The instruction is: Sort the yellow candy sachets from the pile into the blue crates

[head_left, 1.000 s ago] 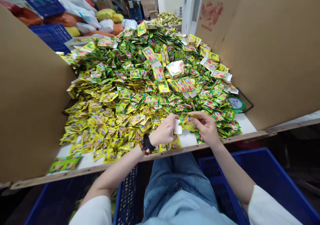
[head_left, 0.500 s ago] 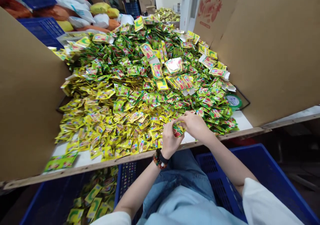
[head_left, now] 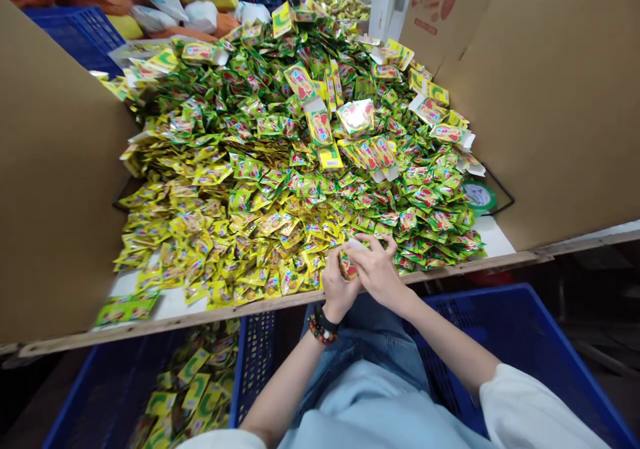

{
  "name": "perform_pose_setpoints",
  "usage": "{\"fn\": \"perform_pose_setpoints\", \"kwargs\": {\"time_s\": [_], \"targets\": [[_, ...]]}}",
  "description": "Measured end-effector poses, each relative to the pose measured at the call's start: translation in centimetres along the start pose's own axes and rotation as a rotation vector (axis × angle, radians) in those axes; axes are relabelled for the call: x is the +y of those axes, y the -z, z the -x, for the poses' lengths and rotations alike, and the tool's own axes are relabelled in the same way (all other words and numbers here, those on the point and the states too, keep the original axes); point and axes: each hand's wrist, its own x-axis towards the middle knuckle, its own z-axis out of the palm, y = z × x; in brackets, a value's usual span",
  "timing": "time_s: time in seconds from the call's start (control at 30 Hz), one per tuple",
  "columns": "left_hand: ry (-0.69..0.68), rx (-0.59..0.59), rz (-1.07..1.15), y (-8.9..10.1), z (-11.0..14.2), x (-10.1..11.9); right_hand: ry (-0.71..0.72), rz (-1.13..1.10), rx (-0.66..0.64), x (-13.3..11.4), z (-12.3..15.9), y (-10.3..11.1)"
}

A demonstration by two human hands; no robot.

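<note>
Left hand [head_left: 337, 286] and right hand [head_left: 377, 272] met low in the centre of the frame, just above the table's wooden edge [head_left: 280, 300]. The left hand's fingers curled around a small sachet [head_left: 349, 267], and the right hand closed over it from the other side. Together they hid most of it, leaving only a red-and-green patch in view. Beads and a black band [head_left: 320, 328] circled the left wrist.

The glossy foil looked slippery, so a loose pinch could probably let the sachet drop into the heap [head_left: 260, 169], where it would be hard to pick out from so many like it. The heap's lower fringe lay close to the wooden edge, and a knock from a forearm might send sachets over it.

Below that edge, a blue crate [head_left: 87, 386] at lower left held loose yellow-and-green sachets [head_left: 195, 386]. Another blue crate [head_left: 453, 329] sat at lower right, beneath the right forearm [head_left: 450, 336]. Cardboard panels [head_left: 60, 169] stood along the table's left side, with another [head_left: 545, 102] on the right.
</note>
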Motion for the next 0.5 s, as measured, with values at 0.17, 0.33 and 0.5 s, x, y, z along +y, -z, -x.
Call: {"fn": "perform_pose_setpoints", "kwargs": {"time_s": [0.17, 0.33, 0.5], "targets": [[0.061, -0.091, 0.018, 0.2, 0.0, 0.1, -0.07, -0.129, -0.106, -0.6, 0.7, 0.5], [-0.02, -0.012, -0.069, 0.5, 0.8, 0.2, -0.328, -0.617, 0.122, 0.5, 0.6, 0.1], [-0.174, -0.011, -0.078, 0.0, 2.0, -0.5, -0.467, -1.043, -0.151, 1.1, 1.2, -1.7]]}}
